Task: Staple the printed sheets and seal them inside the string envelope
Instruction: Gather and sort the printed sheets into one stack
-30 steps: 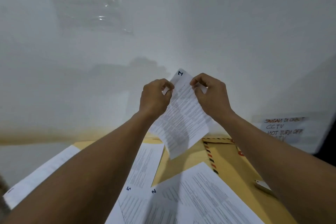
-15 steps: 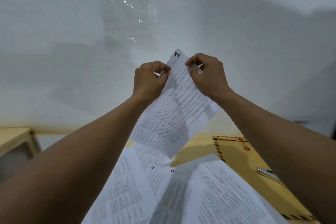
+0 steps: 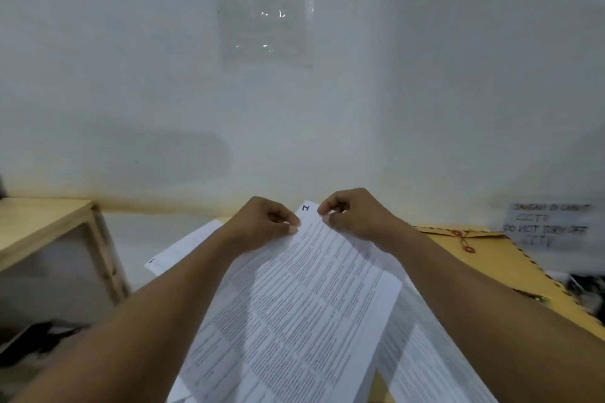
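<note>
Both hands, left (image 3: 262,222) and right (image 3: 355,217), pinched the sheet (image 3: 294,311) at its far edge; the envelope (image 3: 484,258) lay right on the desk (image 3: 376,383), near the wall (image 3: 131,75).

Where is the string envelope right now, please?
In the head view, the envelope lies flat on the desk at the right, beyond the right forearm, with its red string closure near the handwritten wall note.

— What are the arms doing?
— Both bare forearms are reaching forward from the bottom corners, converging.
— And the hands?
— The left hand (image 3: 262,222) and right hand (image 3: 353,216) are curling knuckles-up, close together but apart, thumb and fingertips (image 3: 293,226) pinching the far edge of a printed sheet (image 3: 294,304).
</note>
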